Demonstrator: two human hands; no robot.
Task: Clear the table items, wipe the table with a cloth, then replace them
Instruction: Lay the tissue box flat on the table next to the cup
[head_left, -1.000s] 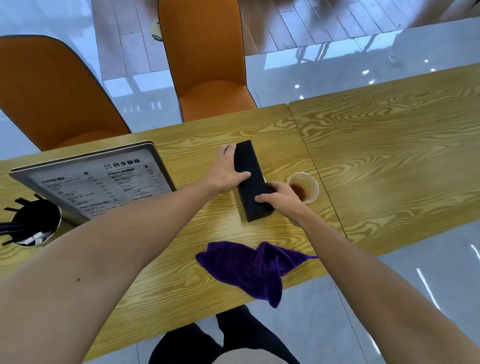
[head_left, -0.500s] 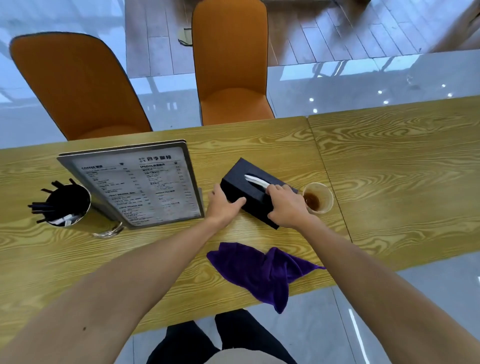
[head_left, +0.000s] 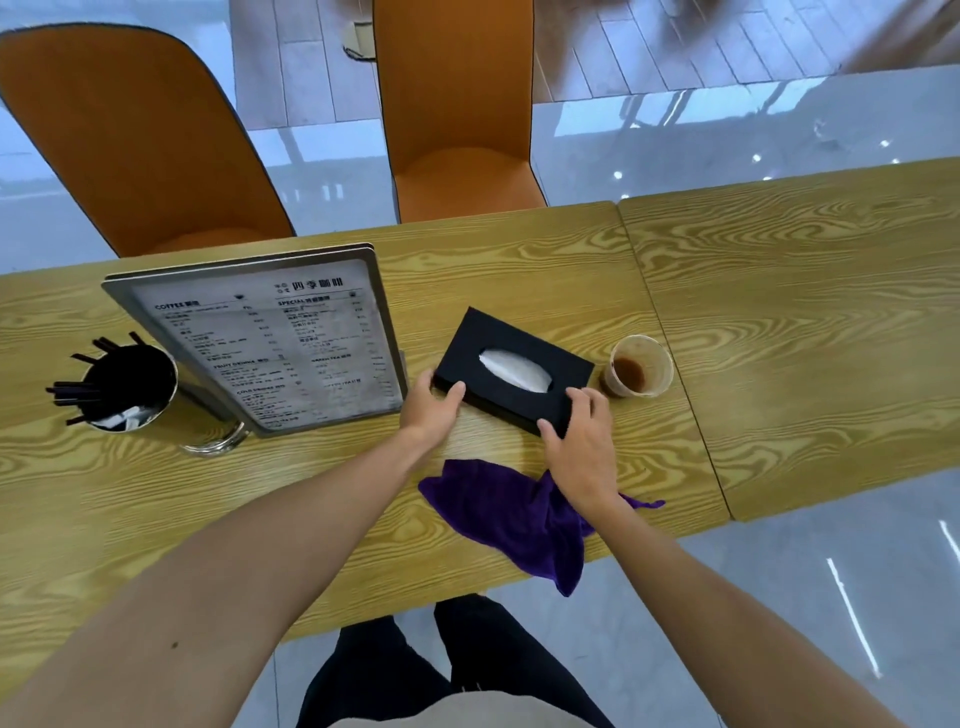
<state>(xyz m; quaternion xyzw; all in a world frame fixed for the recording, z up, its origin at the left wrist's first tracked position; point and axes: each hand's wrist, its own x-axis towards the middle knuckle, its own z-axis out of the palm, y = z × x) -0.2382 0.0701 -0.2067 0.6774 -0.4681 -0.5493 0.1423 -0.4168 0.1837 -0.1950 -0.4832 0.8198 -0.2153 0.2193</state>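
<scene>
A black tissue box (head_left: 511, 366) lies flat on the wooden table (head_left: 519, 270), its white tissue slot facing up. My left hand (head_left: 431, 410) holds the box's left corner and my right hand (head_left: 579, 441) grips its near right corner. A purple cloth (head_left: 514, 514) lies crumpled at the table's near edge, partly under my right wrist and hanging over the edge. A standing menu board (head_left: 270, 338) is left of the box. A paper cup (head_left: 640, 366) with brown residue stands right of the box. A black holder of dark sticks (head_left: 127, 387) is at the far left.
Two orange chairs (head_left: 457, 119) (head_left: 130, 135) stand across the table. A second wooden table (head_left: 810, 312) abuts on the right. A glass base (head_left: 213, 444) sits by the menu board's foot. Glossy grey floor lies beyond both table edges.
The tissue box was on its side a second ago; both hands turned it and laid it flat with the slot up, closer to the menu board. The cloth and cup stayed put.
</scene>
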